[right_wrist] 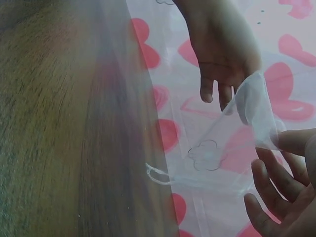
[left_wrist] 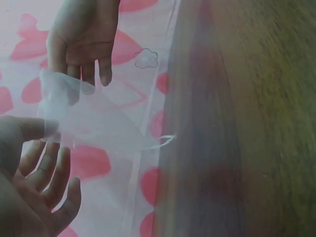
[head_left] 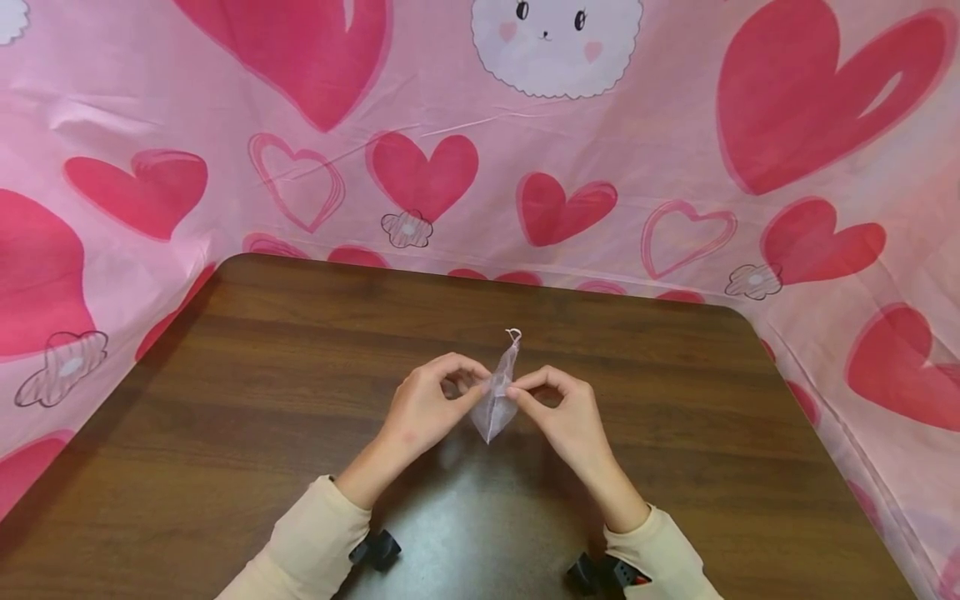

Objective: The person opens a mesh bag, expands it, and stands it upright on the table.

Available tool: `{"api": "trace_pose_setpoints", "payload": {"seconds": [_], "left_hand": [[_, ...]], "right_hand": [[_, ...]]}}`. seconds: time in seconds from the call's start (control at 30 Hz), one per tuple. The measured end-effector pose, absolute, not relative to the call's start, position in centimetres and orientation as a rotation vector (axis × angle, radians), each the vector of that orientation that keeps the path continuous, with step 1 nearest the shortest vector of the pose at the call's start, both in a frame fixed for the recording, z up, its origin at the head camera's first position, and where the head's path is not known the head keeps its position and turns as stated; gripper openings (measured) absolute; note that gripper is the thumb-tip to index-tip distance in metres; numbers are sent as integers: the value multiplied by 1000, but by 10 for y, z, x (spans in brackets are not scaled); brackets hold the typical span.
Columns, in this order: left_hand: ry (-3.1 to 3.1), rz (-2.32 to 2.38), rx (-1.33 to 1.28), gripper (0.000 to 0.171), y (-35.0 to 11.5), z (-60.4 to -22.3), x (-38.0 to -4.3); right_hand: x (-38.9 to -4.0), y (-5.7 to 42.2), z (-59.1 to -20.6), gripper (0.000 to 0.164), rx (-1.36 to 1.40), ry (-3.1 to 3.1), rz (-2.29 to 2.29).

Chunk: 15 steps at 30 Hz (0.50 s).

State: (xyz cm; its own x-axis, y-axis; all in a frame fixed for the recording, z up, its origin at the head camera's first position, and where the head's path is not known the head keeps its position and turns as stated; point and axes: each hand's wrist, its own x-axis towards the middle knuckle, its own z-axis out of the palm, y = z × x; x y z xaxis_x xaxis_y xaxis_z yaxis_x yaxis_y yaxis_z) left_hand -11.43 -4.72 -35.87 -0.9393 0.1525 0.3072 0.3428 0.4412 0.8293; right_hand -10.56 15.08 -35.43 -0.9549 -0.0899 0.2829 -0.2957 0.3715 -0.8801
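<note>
A small sheer white drawstring pouch [head_left: 497, 412] is held up over the table, its cord loop [head_left: 513, 334] pointing toward the far side and a pointed corner toward the person. My left hand [head_left: 429, 402] pinches one side of it between thumb and forefinger. On the opposite side, my right hand [head_left: 567, 410] pinches the fabric the same way. Both wrist views show the pouch [left_wrist: 101, 118] as see-through, spread between the two hands. In the right wrist view the white cord [right_wrist: 159, 175] hangs out at the narrow end.
A dark brown wooden table [head_left: 300, 333] lies below the hands. Pink cloth [head_left: 495, 150] printed with hearts hangs around its back and sides. Black wrist cameras [head_left: 377, 550] sit at both cream sleeves [head_left: 315, 533].
</note>
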Motion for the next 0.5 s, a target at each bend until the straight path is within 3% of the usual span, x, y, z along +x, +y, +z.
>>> {"api": "trace_pose_setpoints", "payload": {"seconds": [0.23, 0.5], "left_hand": [[-2495, -1482, -565, 24, -48, -355, -112], [-2520, -1355, -481, 17, -47, -353, -114]], "right_hand": [[-108, 150, -355, 7, 349, -2416, 1641], [-107, 148, -355, 7, 419, -2442, 1584]]}}
